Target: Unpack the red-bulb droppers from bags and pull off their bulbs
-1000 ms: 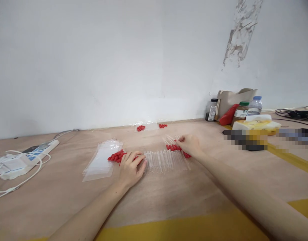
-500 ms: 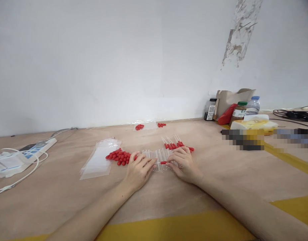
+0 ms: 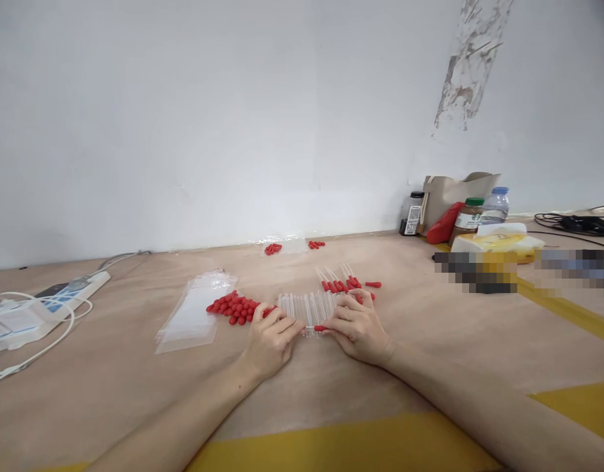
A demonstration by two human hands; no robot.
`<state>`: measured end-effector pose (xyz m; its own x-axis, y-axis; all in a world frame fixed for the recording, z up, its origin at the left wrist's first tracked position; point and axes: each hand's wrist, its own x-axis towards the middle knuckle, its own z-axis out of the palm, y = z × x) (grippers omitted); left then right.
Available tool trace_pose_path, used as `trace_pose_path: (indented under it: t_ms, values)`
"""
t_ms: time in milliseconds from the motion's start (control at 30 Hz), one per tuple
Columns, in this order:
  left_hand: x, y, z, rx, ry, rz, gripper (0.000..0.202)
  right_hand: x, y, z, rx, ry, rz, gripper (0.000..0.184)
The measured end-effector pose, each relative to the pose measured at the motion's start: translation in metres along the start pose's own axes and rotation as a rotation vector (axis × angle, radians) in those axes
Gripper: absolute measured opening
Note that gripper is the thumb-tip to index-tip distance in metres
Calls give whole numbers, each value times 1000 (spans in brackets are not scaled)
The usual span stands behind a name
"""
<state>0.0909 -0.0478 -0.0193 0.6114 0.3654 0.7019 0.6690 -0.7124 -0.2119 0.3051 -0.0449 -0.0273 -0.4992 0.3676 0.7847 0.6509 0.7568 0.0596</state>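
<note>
My left hand (image 3: 271, 335) pinches a thin clear glass dropper tube (image 3: 309, 328). At the tube's right end is a red rubber bulb (image 3: 318, 328), gripped by the fingertips of my right hand (image 3: 359, 329). Whether the tube sits inside the bulb is too small to tell. Beneath and behind both hands lies a row of clear glass tubes (image 3: 306, 305). A heap of red rubber bulbs (image 3: 239, 307) touches the left hand's far side. Past my right hand lie several droppers with red bulbs on them (image 3: 339, 286), plus a single red bulb (image 3: 373, 284).
Clear plastic bags (image 3: 196, 314) lie left of the heap. Bags with red pieces (image 3: 273, 249) rest by the wall. A white power strip (image 3: 71, 303) with cables is far left. Jars (image 3: 470, 215), a bottle (image 3: 495, 206) and a tissue pack (image 3: 498, 242) stand at the right.
Both hands have come slightly nearer to me with the tube and bulb, still end to end. A red bulb beyond my right hand now shows more fully.
</note>
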Motion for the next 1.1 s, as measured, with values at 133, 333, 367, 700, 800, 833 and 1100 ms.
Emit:
trace_pose_path:
  t_ms: [133, 333, 367, 700, 800, 833, 1100]
  values:
    - [-7, -18, -8, -32, 7, -100, 21, -6, 17, -11, 11, 22, 112, 15]
    - [-1, -36, -9, -128, 10, -363, 29, -12, 82, -8, 223, 129, 617, 26]
    - [2, -34, -6, -137, -8, -359, 32, -15, 94, -4, 228, 114, 715, 27]
    - [13, -18, 15, -273, 2, -302, 17, -33, 136, 14, 401, -116, 1018, 29]
    - [12, -18, 16, -263, -18, -246, 15, -29, 132, 11, 388, -141, 1024, 26]
    - [11, -18, 17, -259, -29, -226, 16, -28, 130, 9, 374, -146, 1030, 25]
    - [11, -15, 16, -266, -58, -102, 18, -24, 121, 10, 312, -203, 1036, 20]
